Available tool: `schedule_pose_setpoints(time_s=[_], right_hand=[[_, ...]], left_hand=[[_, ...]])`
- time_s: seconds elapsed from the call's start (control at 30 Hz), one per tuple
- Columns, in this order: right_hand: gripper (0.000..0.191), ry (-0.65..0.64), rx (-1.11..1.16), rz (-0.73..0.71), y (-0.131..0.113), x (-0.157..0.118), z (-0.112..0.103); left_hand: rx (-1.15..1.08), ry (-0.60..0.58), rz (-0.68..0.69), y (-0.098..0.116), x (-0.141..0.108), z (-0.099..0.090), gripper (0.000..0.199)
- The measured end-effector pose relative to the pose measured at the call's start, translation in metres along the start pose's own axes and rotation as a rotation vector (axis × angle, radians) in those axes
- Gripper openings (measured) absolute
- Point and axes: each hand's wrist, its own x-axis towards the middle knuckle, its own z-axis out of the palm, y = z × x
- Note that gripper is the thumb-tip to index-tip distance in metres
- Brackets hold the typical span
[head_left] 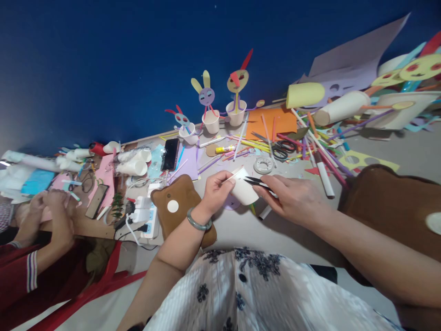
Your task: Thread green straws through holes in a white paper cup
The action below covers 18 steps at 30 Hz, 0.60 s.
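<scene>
My left hand (217, 191), with a bangle at its wrist, grips a white paper cup (248, 192) by its rim side, thumb against the wall. The cup lies tilted, its base toward the lower right. In my right hand (287, 195) is a pair of black-bladed scissors (260, 182), the handles hidden by my fingers. Their tips touch or almost touch the cup wall near the rim; I cannot tell if they pierce it. Behind the cup, a lilac paper face (231, 202) lies partly covered on the table.
Paper-cup puppets (211, 120) line the back edge. Beyond my hands lie a tape roll (263, 165), other scissors (284, 149), a glue stick (225, 149) and an orange sheet (272, 122). Brown cushions (184, 197) flank me, beside a power strip (151, 218). Another person's hands (51, 202) rest at left.
</scene>
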Motion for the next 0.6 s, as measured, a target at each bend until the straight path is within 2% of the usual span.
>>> schedule_pose_setpoints(time_s=[0.37,0.6], right_hand=[[0.029,-0.024,0.067,-0.042,0.005,0.000,-0.001],[0.033,-0.162,0.210,0.052,0.006,0.000,-0.004]], left_hand=[[-0.126,-0.181,-0.174,-0.004,0.008,-0.014,0.049],[-0.160,-0.204,-0.201,-0.005,0.009,-0.016,0.049]])
